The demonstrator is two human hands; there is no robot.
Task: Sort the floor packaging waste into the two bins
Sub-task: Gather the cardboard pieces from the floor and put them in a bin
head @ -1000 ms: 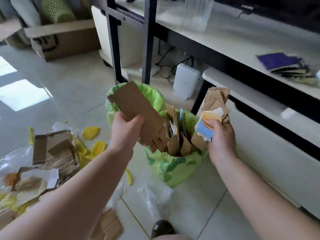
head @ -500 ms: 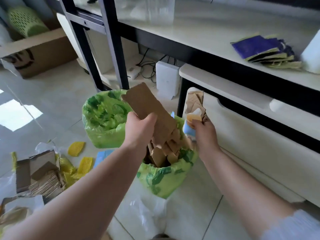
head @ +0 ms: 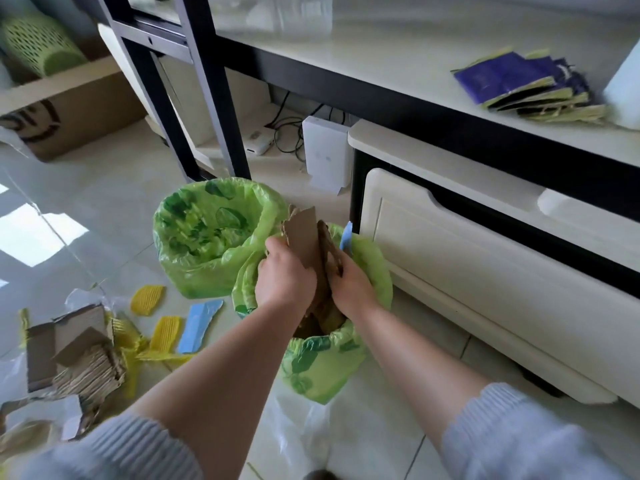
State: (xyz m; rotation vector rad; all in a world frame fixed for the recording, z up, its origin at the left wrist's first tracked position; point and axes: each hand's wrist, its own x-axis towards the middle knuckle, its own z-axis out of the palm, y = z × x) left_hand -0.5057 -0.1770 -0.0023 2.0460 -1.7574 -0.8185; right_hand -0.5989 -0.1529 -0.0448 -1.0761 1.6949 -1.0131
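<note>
Hands over near bin [head: 367,258], green-bagged, packed with cardboard. Left hand [head: 285,273] fingers closed on tall cardboard strip [head: 304,237], upright in bin mouth. Right hand [head: 351,284] fingers curled around cardboard scraps [head: 330,245] beside strip. Far bin [head: 194,271] touching near one, holds no cardboard. Floor at left: cardboard pile [head: 72,355], yellow foam pieces [head: 147,299], blue scrap [head: 199,325].

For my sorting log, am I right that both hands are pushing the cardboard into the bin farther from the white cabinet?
Not quite: the head view shows the left hand and right hand pushing the cardboard into the bin nearer the white cabinet.
</note>
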